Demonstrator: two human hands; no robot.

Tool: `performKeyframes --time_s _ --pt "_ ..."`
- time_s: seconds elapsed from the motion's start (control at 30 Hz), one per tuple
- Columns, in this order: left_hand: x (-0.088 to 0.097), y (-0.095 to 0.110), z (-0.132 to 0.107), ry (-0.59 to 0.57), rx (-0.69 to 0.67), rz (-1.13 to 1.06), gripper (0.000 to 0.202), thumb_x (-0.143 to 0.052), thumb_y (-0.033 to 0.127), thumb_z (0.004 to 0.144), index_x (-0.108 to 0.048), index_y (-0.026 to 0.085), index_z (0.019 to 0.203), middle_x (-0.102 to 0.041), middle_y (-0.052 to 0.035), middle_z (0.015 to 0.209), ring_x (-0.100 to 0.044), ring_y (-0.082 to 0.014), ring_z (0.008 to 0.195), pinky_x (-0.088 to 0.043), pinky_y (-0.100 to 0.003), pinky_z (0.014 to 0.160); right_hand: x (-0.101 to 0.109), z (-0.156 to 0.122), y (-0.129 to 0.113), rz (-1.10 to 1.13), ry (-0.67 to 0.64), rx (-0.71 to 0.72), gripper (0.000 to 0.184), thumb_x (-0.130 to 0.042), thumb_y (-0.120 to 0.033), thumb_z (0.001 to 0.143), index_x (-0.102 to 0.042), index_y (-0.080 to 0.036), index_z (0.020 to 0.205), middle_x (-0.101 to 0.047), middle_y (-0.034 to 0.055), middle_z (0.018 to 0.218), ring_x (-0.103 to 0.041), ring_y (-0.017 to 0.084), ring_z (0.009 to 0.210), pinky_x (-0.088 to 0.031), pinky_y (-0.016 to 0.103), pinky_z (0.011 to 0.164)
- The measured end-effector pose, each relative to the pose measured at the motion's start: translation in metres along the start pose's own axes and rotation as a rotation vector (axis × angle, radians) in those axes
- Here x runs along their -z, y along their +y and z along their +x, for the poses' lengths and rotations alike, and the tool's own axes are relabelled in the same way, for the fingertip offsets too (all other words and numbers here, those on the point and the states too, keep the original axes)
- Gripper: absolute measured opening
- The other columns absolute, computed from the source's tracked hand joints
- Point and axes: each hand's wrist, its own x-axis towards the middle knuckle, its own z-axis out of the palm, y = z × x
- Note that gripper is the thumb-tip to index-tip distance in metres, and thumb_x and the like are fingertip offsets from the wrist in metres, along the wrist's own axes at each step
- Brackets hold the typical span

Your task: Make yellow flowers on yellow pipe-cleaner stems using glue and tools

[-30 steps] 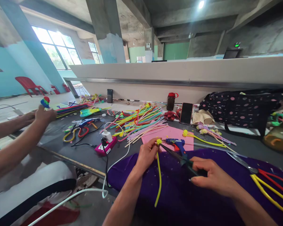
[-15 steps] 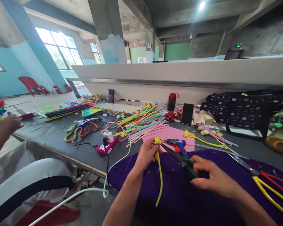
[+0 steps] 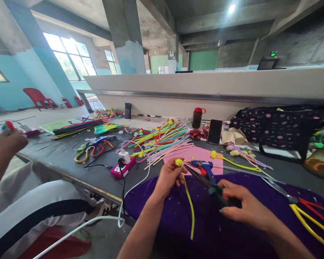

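My left hand [image 3: 169, 177] pinches the top of a yellow-green pipe cleaner [image 3: 189, 205] with a small yellow pompom head [image 3: 179, 162]; its stem hangs down over the purple cloth [image 3: 205, 223]. My right hand [image 3: 241, 207] is closed on the dark green handles of thin pliers [image 3: 205, 181], whose tips point at the stem just below the pompom. Both hands work above the cloth at the table's near edge.
A blue glue gun [image 3: 205, 167] lies on a pink sheet [image 3: 196, 155]. Behind it sit a heap of coloured pipe cleaners [image 3: 162, 138], a phone [image 3: 214, 131], a bottle [image 3: 196, 117] and a spotted bag [image 3: 278, 126]. Scissors [image 3: 299, 201] lie right. A pink power strip [image 3: 122, 168] stands left. Another person's hand [image 3: 8, 142] holds a small toy.
The pipe cleaner's stem has swung to the right below my left hand. The other person's hand has drawn back to the left with its toy. The pliers barely shifted.
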Motion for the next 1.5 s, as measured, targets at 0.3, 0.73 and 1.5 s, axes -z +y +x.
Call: performKeyframes --time_s 0.3,0.73,1.5 --pt "-0.002 -0.006 -0.002 0.146 -0.150 0.246 0.034 -0.050 0.021 0.072 -0.055 0.019 0.105 -0.061 0.0038 0.059 -0.057 -0.0098 0.041 -0.041 -0.017 0.036 -0.002 0.002 0.001 -0.001 0.003 0.000 0.021 -0.058 -0.024 0.067 -0.041 -0.017 0.056 -0.051 0.0012 0.080 -0.049 0.017 0.073 -0.037 0.027 0.065" --pt "-0.004 -0.003 -0.005 0.154 -0.210 0.339 0.031 -0.047 0.020 0.075 -0.058 0.019 0.104 -0.059 0.0048 0.054 -0.058 -0.0105 0.044 -0.045 -0.019 0.041 -0.002 0.002 0.003 -0.029 -0.006 -0.009 0.023 -0.057 -0.024 0.068 -0.039 -0.017 0.056 -0.049 0.0010 0.079 -0.048 0.017 0.074 -0.036 0.027 0.065" --pt "-0.005 -0.002 -0.005 0.181 -0.255 0.512 0.035 -0.045 0.016 0.074 -0.059 0.020 0.106 -0.057 0.0055 0.051 -0.057 -0.0103 0.045 -0.044 -0.019 0.047 -0.005 0.003 0.009 -0.043 -0.014 0.002 0.024 -0.060 -0.023 0.068 -0.039 -0.017 0.057 -0.049 0.0007 0.081 -0.048 0.016 0.077 -0.035 0.025 0.065"
